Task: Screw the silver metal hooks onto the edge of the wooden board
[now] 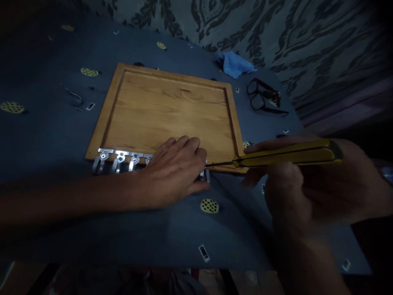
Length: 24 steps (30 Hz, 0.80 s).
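Observation:
A wooden framed board (172, 110) lies on the table, a metal hook rail (121, 157) along its near edge. Screw heads show on several of the hooks. My left hand (178, 170) is closed over the rail and the board's near edge, fingers curled and thumb below. It hides the middle of the rail. In my right hand (319, 188) is a screwdriver (288, 155) with a yellow and black handle, held nearly level. The thin shaft points left, and its tip meets the rail beside my left fingers, where the exact contact is hidden.
Dark-framed glasses (260, 96) lie to the right of the board, with a blue cloth (235, 64) farther back. A thin curved piece (75, 95) rests on the left. A dark blue patterned cover (147, 237) spreads over the table, and a patterned wall (233, 24) rises behind.

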Each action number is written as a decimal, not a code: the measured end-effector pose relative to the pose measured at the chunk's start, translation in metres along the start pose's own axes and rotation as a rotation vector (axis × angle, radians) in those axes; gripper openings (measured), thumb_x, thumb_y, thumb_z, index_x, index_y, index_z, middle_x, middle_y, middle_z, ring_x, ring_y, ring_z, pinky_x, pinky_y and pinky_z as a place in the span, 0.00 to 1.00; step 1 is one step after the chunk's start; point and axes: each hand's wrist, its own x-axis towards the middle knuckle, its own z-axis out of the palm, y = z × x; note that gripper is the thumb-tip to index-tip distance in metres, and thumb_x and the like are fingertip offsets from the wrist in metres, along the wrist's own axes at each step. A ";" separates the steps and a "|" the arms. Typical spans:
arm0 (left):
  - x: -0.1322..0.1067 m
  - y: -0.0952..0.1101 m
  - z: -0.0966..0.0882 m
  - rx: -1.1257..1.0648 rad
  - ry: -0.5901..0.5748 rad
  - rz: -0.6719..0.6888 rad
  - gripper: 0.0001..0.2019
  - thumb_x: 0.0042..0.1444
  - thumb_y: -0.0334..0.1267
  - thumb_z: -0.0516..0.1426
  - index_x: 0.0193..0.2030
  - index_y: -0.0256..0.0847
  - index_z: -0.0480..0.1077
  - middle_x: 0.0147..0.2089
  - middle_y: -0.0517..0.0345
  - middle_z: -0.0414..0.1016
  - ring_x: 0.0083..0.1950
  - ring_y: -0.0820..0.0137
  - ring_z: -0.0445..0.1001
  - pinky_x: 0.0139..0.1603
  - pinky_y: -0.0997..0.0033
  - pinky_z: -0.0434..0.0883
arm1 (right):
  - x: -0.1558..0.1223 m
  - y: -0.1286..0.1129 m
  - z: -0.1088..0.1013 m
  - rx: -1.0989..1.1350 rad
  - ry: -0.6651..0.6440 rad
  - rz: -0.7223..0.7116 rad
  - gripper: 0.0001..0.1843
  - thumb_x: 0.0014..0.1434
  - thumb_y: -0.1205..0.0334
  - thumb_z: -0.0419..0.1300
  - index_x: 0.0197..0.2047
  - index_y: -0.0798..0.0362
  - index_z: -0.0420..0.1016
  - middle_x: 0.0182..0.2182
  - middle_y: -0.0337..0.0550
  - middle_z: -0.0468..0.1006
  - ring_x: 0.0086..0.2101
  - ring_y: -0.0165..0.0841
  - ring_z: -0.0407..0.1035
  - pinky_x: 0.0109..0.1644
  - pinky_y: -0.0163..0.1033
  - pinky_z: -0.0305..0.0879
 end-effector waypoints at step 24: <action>0.000 0.001 0.000 0.007 -0.008 -0.021 0.19 0.66 0.50 0.62 0.50 0.34 0.71 0.53 0.43 0.72 0.57 0.54 0.71 0.57 0.56 0.69 | 0.010 -0.011 0.001 0.049 -0.085 0.101 0.09 0.55 0.61 0.74 0.42 0.46 0.86 0.34 0.44 0.85 0.28 0.40 0.80 0.19 0.42 0.76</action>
